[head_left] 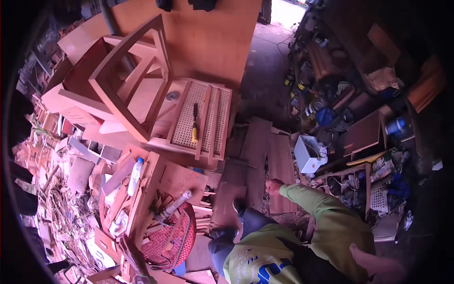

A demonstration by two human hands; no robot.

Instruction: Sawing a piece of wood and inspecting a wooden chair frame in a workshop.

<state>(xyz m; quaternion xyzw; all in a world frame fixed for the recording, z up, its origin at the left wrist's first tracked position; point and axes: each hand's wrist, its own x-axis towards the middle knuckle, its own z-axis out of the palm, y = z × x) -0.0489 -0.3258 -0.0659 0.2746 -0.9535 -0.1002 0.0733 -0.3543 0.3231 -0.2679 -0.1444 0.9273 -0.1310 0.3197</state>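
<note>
My left hand (132,255) reaches in at the lower left, fingers stretched out beside the edge of a wooden piece. Close to it is a red woven seat (172,241) with a dark round frame. A tool with a pale wrapped shaft (176,204) lies across the top of that seat. My right hand (273,186), at the end of a green sleeve, hangs over brown boards on the floor. Its fingers look curled in, and I see nothing in them. On the workbench beyond, a yellow-handled chisel (194,125) rests on a wooden panel with cane mesh (187,116).
A wooden chair frame (130,78) stands on the bench left of the mesh panel. A clear bottle with a blue cap (135,177) lies among wood offcuts. To the right are a white bin (309,154) and piled clutter. A grey floor passage (267,66) leads to a bright doorway.
</note>
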